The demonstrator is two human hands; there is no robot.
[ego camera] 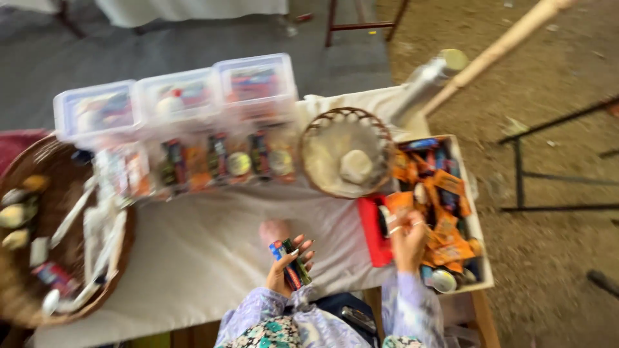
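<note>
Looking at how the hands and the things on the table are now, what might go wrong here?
The left hand grips several small packets loosely at the table's near edge; one may slip to the floor. The right hand digs in an overfilled box of sachets; some might spill over its rim.

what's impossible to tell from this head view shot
- Small packets in the left hand: kind unreadable, motion blur.
- Right hand over the box of wrapped snacks: fingers blurred, what it grips is unclear.
- Round basket at the left: cut off by the frame edge.
</note>
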